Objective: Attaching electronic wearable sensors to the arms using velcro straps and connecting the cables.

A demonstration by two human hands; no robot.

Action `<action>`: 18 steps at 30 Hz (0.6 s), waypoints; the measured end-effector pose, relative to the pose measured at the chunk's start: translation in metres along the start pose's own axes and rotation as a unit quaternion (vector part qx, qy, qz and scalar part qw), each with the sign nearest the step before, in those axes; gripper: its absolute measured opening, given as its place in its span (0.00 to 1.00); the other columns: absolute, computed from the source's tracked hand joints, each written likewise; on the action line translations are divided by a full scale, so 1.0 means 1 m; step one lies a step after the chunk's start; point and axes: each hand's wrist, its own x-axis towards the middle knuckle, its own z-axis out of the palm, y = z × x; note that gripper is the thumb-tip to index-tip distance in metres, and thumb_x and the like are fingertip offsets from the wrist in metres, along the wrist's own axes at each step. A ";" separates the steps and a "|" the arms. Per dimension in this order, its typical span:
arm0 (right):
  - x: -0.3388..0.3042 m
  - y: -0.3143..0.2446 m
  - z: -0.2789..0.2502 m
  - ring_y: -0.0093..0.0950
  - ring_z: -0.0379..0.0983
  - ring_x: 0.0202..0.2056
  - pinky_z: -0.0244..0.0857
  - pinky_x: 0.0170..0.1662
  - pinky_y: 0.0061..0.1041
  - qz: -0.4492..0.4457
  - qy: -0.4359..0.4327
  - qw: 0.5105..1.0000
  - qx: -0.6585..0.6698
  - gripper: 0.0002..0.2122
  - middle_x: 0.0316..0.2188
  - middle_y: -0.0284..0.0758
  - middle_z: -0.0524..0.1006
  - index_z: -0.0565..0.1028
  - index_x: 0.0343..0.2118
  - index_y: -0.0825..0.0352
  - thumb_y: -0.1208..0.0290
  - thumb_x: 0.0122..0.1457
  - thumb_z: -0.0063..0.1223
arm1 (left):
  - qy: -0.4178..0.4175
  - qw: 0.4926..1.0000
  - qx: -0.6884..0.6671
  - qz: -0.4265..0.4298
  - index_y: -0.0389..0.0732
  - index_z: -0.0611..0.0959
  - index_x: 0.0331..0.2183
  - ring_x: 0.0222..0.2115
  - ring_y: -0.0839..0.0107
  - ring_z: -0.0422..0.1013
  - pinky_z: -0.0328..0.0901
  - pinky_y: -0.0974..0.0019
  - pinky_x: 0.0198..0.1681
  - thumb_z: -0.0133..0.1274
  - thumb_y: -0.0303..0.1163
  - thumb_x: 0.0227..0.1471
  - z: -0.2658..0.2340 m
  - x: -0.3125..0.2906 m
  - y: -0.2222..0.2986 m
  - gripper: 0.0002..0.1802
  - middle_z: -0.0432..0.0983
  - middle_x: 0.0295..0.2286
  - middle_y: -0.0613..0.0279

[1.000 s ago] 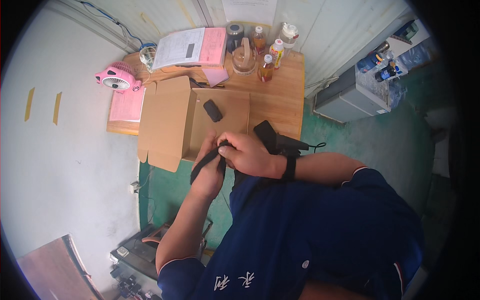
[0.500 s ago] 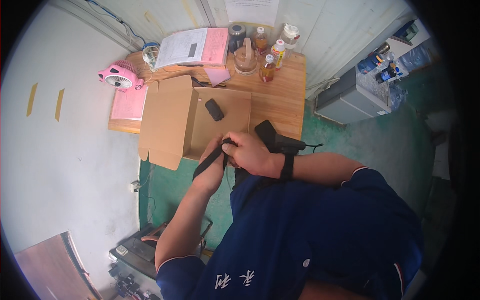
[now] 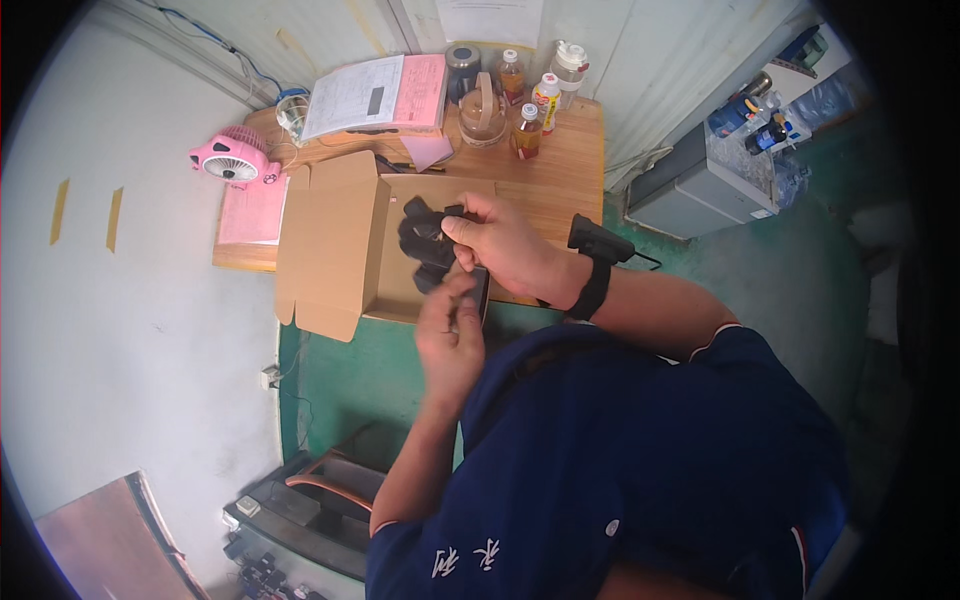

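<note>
My right hand [image 3: 505, 240] is closed, thumb over fingers, on a black strapped wrist device [image 3: 425, 240]. The device hangs over the open cardboard box [image 3: 393, 303], and part of it is behind my fingers. Just below it is my left hand [image 3: 450, 330], with its fingers curled and blurred by motion; whether they grip anything is not visible. Another black strapped device [image 3: 598, 240] is fastened round my right wrist. The dark pieces inside the box overlap the held device, so their outlines are hard to separate.
The box lid [image 3: 325, 240] is folded open to the left on the wooden table [image 3: 555, 185]. Along the back stand several bottles [image 3: 526, 133], a round container with a handle [image 3: 482, 122] and a paper stack [image 3: 355, 95]. A pink fan [image 3: 235, 160] sits at the left.
The black strap that lay across my left hand is off it and in my right hand. Both hands have shifted, the right one up over the box.
</note>
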 end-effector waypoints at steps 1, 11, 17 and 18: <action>0.000 -0.001 0.001 0.17 0.65 0.27 0.62 0.32 0.21 -0.007 -0.019 1.000 0.007 0.03 0.31 0.26 0.71 0.74 0.41 0.66 0.73 0.68 0.52 | 0.025 1.000 0.005 -0.002 0.34 0.77 0.50 0.39 0.77 0.71 0.68 0.73 0.43 0.50 0.21 0.64 -0.005 0.000 -0.004 0.13 0.77 0.39 0.61; -0.012 0.011 0.008 0.17 0.69 0.35 0.64 0.40 0.22 0.144 -0.063 0.975 0.155 0.03 0.35 0.26 0.76 0.78 0.38 0.61 0.75 0.64 0.59 | 0.124 0.988 0.085 0.023 0.36 0.79 0.48 0.42 0.69 0.69 0.68 0.65 0.39 0.60 0.27 0.59 -0.010 0.017 0.007 0.16 0.74 0.43 0.56; -0.018 0.021 0.005 0.18 0.65 0.32 0.58 0.37 0.22 0.134 -0.068 0.984 0.097 0.06 0.31 0.26 0.76 0.79 0.40 0.64 0.73 0.61 0.61 | 0.090 0.995 0.032 -0.016 0.37 0.81 0.46 0.43 0.70 0.70 0.67 0.63 0.49 0.60 0.28 0.60 -0.021 0.015 -0.014 0.13 0.76 0.41 0.61; -0.019 0.019 0.007 0.18 0.65 0.31 0.58 0.36 0.22 0.130 -0.066 0.985 0.087 0.06 0.31 0.26 0.76 0.79 0.40 0.64 0.73 0.61 0.61 | 0.087 0.996 -0.010 -0.018 0.37 0.81 0.45 0.42 0.71 0.71 0.66 0.63 0.49 0.60 0.28 0.60 -0.024 0.016 -0.017 0.12 0.77 0.41 0.62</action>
